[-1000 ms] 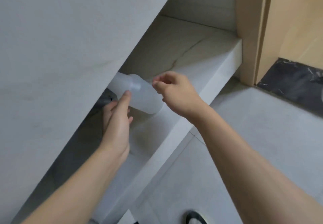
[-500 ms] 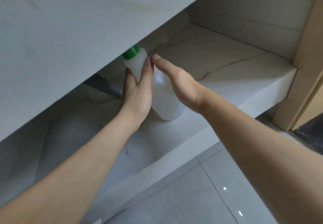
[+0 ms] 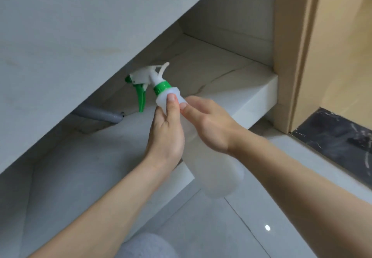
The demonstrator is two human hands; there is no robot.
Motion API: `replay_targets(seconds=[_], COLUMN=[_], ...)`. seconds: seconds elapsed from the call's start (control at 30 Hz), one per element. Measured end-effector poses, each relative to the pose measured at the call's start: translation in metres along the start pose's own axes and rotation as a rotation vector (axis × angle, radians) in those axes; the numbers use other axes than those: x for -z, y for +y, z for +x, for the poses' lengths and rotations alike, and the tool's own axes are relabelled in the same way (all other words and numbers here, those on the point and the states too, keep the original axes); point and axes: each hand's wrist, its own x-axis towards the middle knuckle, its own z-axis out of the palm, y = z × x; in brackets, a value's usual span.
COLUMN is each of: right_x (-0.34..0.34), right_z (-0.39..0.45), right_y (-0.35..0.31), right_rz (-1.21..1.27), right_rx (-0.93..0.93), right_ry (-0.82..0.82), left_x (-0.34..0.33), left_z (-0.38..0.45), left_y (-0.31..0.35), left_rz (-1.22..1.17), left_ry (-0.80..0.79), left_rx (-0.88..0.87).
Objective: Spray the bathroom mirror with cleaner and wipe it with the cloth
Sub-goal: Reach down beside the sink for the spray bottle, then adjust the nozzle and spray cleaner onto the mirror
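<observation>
Translucent white plastic formed the spray bottle [image 3: 213, 169], which both hands held tilted in the air in front of the lower marble shelf [image 3: 259, 98]. The left hand [image 3: 167, 135] wrapped the bottle's shoulder, thumb pressed just under the green collar [image 3: 161, 87]. The right hand [image 3: 211, 124] curled round the body from the other side, its thumb touching the left thumb. Beyond the fingers the green trigger [image 3: 141, 98] hung down, pointing away. A grey pipe [image 3: 98, 115] lay left of the left hand.

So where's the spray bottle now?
The spray bottle sits mid-view, held by the left hand and right hand, before the marble shelf.
</observation>
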Motion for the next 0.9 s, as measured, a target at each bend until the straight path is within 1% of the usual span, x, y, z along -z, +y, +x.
replay_targets(seconds=[0.1,0.23,0.33,0.4,0.5,0.6,0.77,0.9], right_x=[0.01,0.026,0.05,0.069,0.096,0.113,0.124,0.122], right_z=[-0.03,-0.083,-0.123,-0.148,-0.178,-0.189,-0.169,-0.142], right_y=[0.007,0.004,-0.023,-0.057,-0.132,-0.228,-0.398,-0.531], right_rz=[0.011,0.064,0.116,0.123,0.087,0.034,0.004,0.05], right_rx=[-0.089,-0.156,-0.249,-0.287,-0.331,-0.321,-0.235,-0.136], right_ry=[0.087,0.317,0.427,0.471,0.529,0.548,0.55,0.546], left_x=[-0.016,-0.04,-0.053,-0.05,-0.03,0.007,0.102,0.196], left_z=[-0.018,-0.051,-0.08,-0.101,-0.128,-0.142,-0.134,-0.111], left_y=[0.003,0.023,0.056,0.091,0.159,0.24,0.384,0.487], left_rz=[0.032,0.039,0.014,-0.057,-0.207,-0.33,-0.444,-0.449], left_ry=[-0.101,-0.293,-0.443,-0.539,-0.676,-0.76,-0.786,-0.813], left_rx=[0.059,0.109,0.131,0.141,0.145,0.109,0.024,-0.043])
